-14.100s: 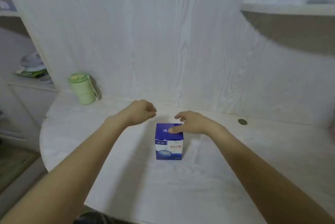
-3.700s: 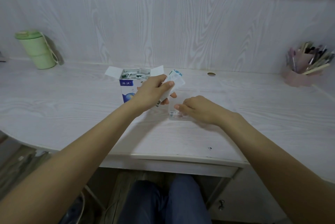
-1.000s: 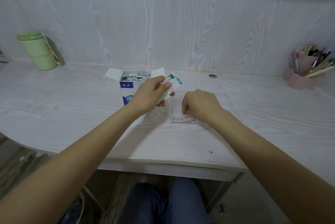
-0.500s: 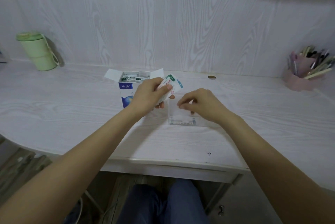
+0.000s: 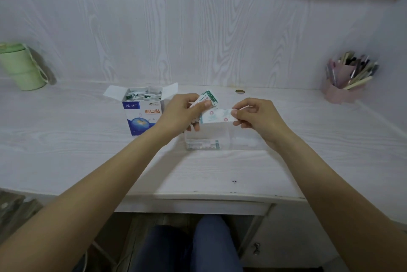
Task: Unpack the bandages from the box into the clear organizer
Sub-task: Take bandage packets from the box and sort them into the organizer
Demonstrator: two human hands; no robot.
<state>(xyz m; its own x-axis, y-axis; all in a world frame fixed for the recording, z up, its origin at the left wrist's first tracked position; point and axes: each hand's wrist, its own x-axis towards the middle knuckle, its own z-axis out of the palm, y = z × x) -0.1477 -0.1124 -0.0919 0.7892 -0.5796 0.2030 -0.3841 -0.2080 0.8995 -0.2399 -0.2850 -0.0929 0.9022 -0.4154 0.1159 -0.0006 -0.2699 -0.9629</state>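
Above the clear organizer (image 5: pixel 207 139), your left hand (image 5: pixel 182 115) grips a bandage stack (image 5: pixel 209 97); right-hand fingers (image 5: pixel 236 113) pinch one bandage (image 5: pixel 217 116), apparently half-drawn.

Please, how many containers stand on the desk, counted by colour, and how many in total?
Green: 1, the cup
Blue and white: 1, the box
Clear: 1, the organizer
Pink: 1, the pen holder
Total: 4
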